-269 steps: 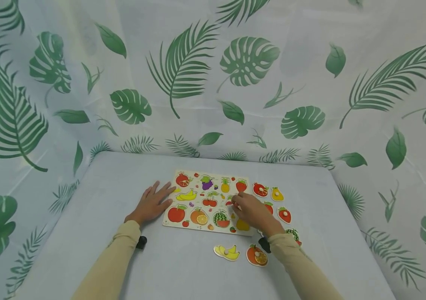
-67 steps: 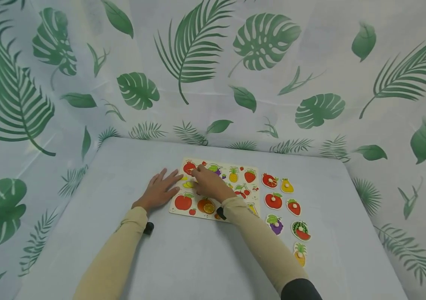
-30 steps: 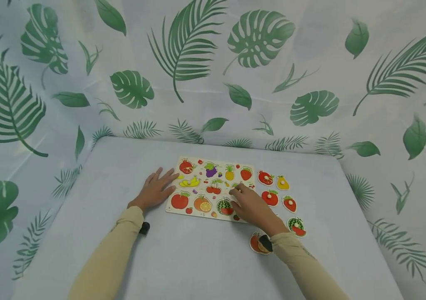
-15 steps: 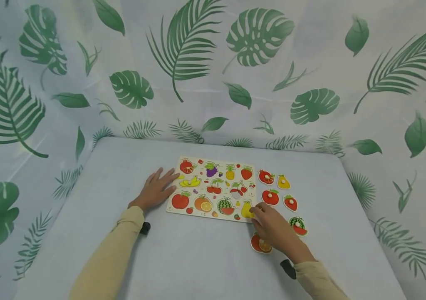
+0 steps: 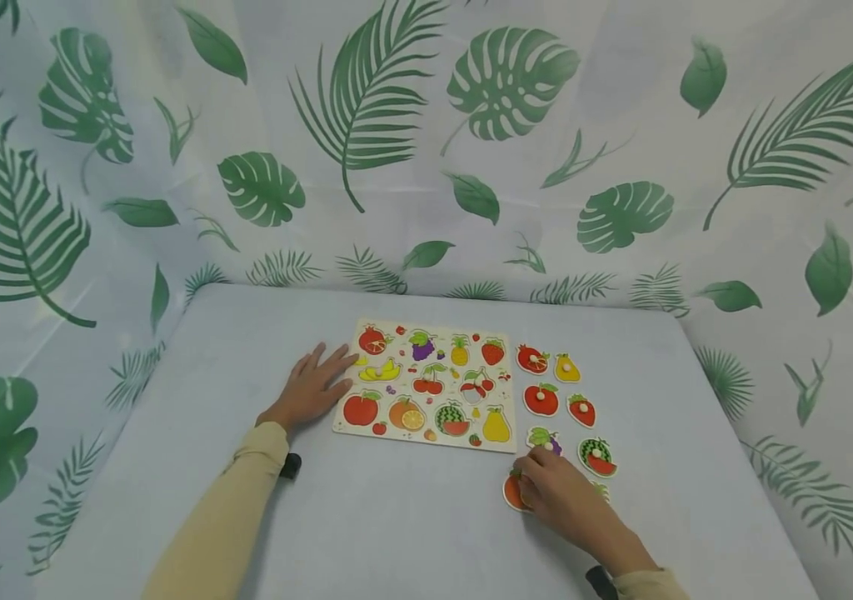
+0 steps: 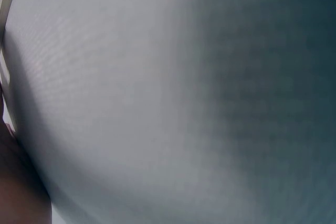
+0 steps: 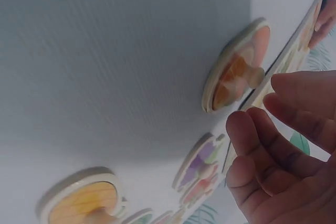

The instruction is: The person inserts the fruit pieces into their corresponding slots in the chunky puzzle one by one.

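A fruit puzzle board point(image 5: 426, 431) with printed fruit shapes lies flat on the table. My left hand point(image 5: 311, 387) rests with spread fingers at its left edge. Just off the board's near right corner, my right hand point(image 5: 565, 500) hovers over a knobbed orange piece point(image 5: 514, 492), partly covering it. In the right wrist view, the thumb and fingers of that hand point(image 7: 286, 156) are loosely bent close to the knob of the orange piece point(image 7: 220, 90), with a small gap between. A grape piece point(image 5: 542, 437) and a partly hidden pineapple piece point(image 5: 602, 492) lie beside this hand.
Right of the board lie more knobbed pieces: a pomegranate point(image 5: 530, 360), pear point(image 5: 566, 367), apple point(image 5: 541, 400), strawberry point(image 5: 581, 410) and watermelon point(image 5: 597, 457). A leaf-print cloth point(image 5: 411, 167) rises behind the table point(image 5: 396, 525). The left wrist view is mostly blurred pale surface.
The banana piece on the table nine seconds ago is gone from there. My right hand has moved from the board rightward and nearer, to the orange piece. The left hand has stayed put.
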A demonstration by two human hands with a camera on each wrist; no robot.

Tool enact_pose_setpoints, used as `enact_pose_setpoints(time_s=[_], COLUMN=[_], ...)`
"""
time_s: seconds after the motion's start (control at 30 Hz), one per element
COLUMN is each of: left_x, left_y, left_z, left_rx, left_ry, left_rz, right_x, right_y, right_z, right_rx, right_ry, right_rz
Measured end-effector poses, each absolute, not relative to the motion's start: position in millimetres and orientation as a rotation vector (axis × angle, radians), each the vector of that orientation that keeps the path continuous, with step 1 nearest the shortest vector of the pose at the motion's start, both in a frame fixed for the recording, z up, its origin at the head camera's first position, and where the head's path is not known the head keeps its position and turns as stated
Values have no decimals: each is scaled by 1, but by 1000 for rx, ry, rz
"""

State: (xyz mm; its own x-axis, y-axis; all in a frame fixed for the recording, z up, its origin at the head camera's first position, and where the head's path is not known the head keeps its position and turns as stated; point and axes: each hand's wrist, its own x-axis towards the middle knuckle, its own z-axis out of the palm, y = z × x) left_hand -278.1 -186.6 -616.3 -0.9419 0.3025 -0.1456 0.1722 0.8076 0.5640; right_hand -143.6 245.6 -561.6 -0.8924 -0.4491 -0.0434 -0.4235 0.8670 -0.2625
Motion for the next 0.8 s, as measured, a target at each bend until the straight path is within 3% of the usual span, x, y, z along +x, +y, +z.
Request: enact_pose_setpoints(time_s=[0.5,0.8], left_x=[-278,-276], left_y=[-187,-187], left_z=[-617,-615], left_rx=[363,384], left_ry=[2776,2773], left_rz=[832,851], right_x=[-137,-136], right_y=[247,242], right_z=[-564,-564], right_rx=[-828,-728], right_ry=[2916,2890], right_rz=[-447,-385])
